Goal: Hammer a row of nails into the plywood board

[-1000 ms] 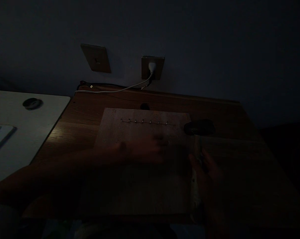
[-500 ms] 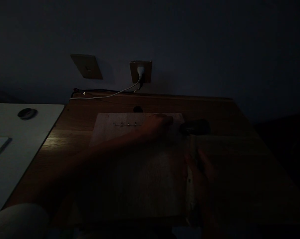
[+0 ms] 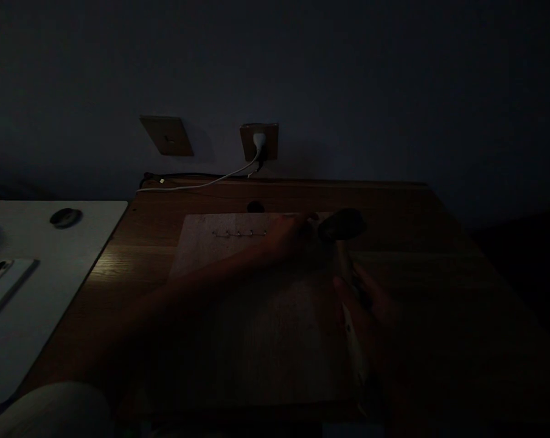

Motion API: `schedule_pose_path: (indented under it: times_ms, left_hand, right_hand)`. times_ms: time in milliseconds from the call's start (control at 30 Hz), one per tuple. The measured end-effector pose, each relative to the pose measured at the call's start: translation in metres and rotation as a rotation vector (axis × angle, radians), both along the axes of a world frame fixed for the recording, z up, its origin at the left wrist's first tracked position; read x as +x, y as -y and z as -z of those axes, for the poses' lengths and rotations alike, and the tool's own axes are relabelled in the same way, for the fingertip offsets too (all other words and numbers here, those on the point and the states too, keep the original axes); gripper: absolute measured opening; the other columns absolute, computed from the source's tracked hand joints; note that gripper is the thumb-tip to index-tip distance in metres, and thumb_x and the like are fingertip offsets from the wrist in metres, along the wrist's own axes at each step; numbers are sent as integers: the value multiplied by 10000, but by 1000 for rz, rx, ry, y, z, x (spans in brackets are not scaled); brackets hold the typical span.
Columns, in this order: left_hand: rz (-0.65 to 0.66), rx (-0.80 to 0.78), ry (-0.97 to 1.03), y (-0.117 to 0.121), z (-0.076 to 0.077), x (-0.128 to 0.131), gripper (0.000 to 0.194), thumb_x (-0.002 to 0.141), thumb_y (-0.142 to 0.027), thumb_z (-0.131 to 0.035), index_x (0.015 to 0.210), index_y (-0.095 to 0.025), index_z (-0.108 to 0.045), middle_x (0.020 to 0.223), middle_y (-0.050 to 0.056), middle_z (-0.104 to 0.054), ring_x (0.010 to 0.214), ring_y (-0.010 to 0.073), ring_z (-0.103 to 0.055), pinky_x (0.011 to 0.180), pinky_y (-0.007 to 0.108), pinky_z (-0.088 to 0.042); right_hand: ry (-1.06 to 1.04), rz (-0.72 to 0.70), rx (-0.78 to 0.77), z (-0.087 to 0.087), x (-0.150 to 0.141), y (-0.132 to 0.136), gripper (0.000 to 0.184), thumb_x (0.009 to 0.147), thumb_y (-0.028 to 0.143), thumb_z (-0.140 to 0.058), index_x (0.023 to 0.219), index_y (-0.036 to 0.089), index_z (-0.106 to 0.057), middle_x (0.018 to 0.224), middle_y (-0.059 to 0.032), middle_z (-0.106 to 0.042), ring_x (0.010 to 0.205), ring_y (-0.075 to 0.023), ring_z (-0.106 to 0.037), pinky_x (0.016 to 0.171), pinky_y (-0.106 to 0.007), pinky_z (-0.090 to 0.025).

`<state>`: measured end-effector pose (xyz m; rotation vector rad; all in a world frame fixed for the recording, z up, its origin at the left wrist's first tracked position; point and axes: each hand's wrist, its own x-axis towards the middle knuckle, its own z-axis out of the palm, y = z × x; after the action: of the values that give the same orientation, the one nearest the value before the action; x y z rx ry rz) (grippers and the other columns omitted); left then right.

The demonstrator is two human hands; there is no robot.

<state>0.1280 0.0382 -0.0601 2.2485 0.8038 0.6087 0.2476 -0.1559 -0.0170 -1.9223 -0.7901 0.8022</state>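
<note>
A pale board (image 3: 275,340) lies flat on the wooden desk. Along its far part stands a row of several small nails (image 3: 239,233). My left hand (image 3: 289,234) rests on the board just right of that row, its fingers pinched together; what is between them is too dark to make out. The handle of a hammer (image 3: 342,224) is gripped in my right hand (image 3: 368,299). Its dark head hovers close to the right of my left fingers, by the board's far right corner. Deep shadow covers much of both hands.
A white table (image 3: 87,243) adjoins the desk (image 3: 133,261) on the left, bearing a dark round object (image 3: 66,217) and a phone-like white object (image 3: 5,277). On the wall, a socket (image 3: 259,141) has a white plug and cable (image 3: 197,186). Another wall plate (image 3: 167,136) sits left of it.
The hammer has swung left, bringing its head nearer my left fingers. My left hand stays at about the same place on the board. The whole view has shifted slightly.
</note>
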Motion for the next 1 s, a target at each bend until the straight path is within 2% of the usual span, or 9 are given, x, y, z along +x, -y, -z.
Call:
schedule_pose_path:
  times_ms: [167,300,467,600,800,900,1000]
  left_hand:
    - [16,4,22,-3,3,1,503,902,-149,-675,1395,-188,-585,1134,79,-820,1019,213,-779,894,327,-592]
    - [-2,-23,-5,-3,1,1,469,913,-123,-647,1377,-177,-604,1128,85,-824,1012,213,-787,902,338,-594]
    - [-7,-14,-11,0,-1,0,466,920,-132,-651,1384,-170,-617,1135,96,-822,1011,221,-790,882,332,-599]
    - [-16,45,-7,-2,0,0,477,896,-132,-666,1370,-168,-620,1230,114,-793,1107,227,-764,952,344,-594]
    - [-6,6,12,-3,6,1,485,890,-102,-638,1370,-171,-616,1087,71,-820,989,200,-778,918,327,-593]
    - [-9,-1,14,-3,7,1,443,917,-146,-644,1358,-183,-626,1080,67,-825,969,202,-783,882,320,-596]
    - [-9,-12,-7,-4,6,1,460,908,-159,-669,1365,-188,-623,1119,74,-824,993,214,-788,866,315,-598]
  right_hand:
    - [53,-64,40,-2,2,-9,818,825,674,-732,1459,161,-671,613,27,-648,463,-178,-562,437,-300,-448]
    - [83,-41,59,0,0,-11,816,825,669,-721,1434,127,-690,544,48,-587,441,-177,-540,424,-297,-425]
    - [65,-62,77,5,-2,-12,794,849,654,-713,1451,137,-687,561,42,-610,462,-183,-574,440,-301,-456]
    - [35,-33,82,11,-2,-10,812,839,658,-729,1463,140,-678,555,48,-613,450,-180,-571,429,-295,-451]
    - [25,-15,81,12,-1,-9,840,840,651,-709,1470,97,-652,583,32,-649,452,-184,-573,434,-306,-471]
    - [24,-49,87,10,-3,-9,839,849,642,-696,1478,90,-640,657,-4,-713,475,-189,-598,451,-315,-487]
    - [4,-44,116,12,-4,-8,835,836,646,-711,1458,92,-653,643,1,-704,467,-183,-580,443,-309,-468]
